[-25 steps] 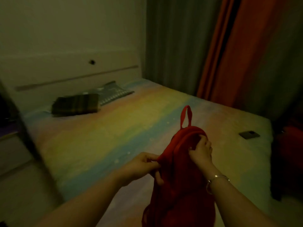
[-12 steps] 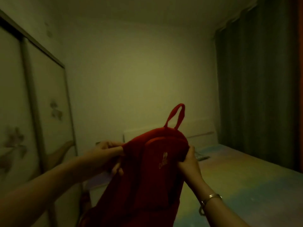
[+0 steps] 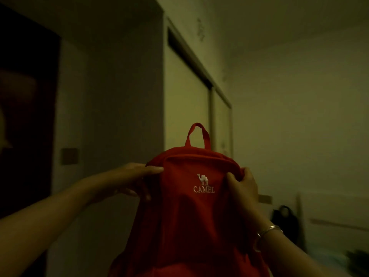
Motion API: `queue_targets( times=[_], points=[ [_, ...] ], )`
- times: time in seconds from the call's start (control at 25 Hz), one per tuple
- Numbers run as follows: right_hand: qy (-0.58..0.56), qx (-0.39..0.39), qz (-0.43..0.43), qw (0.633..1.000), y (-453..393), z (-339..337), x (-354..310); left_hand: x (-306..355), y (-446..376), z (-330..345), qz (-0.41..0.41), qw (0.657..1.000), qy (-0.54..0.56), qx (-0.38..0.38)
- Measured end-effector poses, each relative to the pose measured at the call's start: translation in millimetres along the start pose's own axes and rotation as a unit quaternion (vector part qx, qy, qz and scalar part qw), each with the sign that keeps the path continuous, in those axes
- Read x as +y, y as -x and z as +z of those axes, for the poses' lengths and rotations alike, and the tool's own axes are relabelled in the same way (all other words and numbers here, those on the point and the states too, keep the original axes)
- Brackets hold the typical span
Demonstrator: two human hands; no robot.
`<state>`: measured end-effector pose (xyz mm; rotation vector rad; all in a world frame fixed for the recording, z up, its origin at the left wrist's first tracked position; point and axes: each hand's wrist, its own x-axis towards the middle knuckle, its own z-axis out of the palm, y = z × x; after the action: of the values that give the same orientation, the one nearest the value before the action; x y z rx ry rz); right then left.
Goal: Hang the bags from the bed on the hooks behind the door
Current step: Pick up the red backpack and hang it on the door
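Note:
I hold a red backpack [image 3: 191, 212] upright in front of me, its white camel logo facing me and its top carry loop [image 3: 197, 134] standing free above. My left hand [image 3: 131, 180] grips the bag's upper left shoulder, fingers pinched on the fabric. My right hand [image 3: 242, 188], with a bangle on the wrist, grips the upper right shoulder. No hooks are visible. A dark doorway or door [image 3: 26, 116] fills the far left of the view.
A grey wall with a switch plate [image 3: 69, 156] stands behind the bag. A wardrobe with sliding doors [image 3: 191, 100] runs back on the right. A dark bag [image 3: 285, 218] sits low by the headboard at right.
My view has swung left from the bed, past the wardrobe, toward the wall and dark doorway. Both hands kept the red backpack, which now faces me squarely and is raised.

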<state>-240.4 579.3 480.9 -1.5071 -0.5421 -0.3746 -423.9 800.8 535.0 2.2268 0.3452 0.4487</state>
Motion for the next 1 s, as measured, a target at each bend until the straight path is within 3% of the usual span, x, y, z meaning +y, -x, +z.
queue_targets(
  times=[0.12,0.24,0.32,0.44,0.56,0.76,0.92,1.0],
  points=[
    [-0.032,-0.053,-0.024,0.998,36,146,-48,-61,52,-114,-0.059,0.988,-0.121,0.074],
    [-0.032,-0.082,-0.06,0.994,78,263,-84,-102,99,-197,-0.082,0.977,-0.164,0.111],
    [-0.024,-0.104,-0.079,0.991,93,331,-104,-126,119,-241,-0.069,0.974,-0.137,0.169],
    [-0.013,-0.126,-0.122,0.984,105,429,-144,-155,129,-309,-0.024,0.947,-0.013,0.32],
    [-0.031,-0.147,-0.15,0.977,115,513,-176,-171,115,-374,0.023,0.901,-0.05,0.431],
    [-0.083,-0.142,-0.187,0.968,74,627,-216,-168,65,-466,0.063,0.856,-0.15,0.491],
    [-0.202,-0.152,-0.245,0.936,12,700,-259,-151,10,-534,0.055,0.784,-0.254,0.564],
    [-0.21,-0.153,-0.287,0.922,-16,726,-281,-142,-13,-565,0.044,0.773,-0.245,0.584]
  ],
)
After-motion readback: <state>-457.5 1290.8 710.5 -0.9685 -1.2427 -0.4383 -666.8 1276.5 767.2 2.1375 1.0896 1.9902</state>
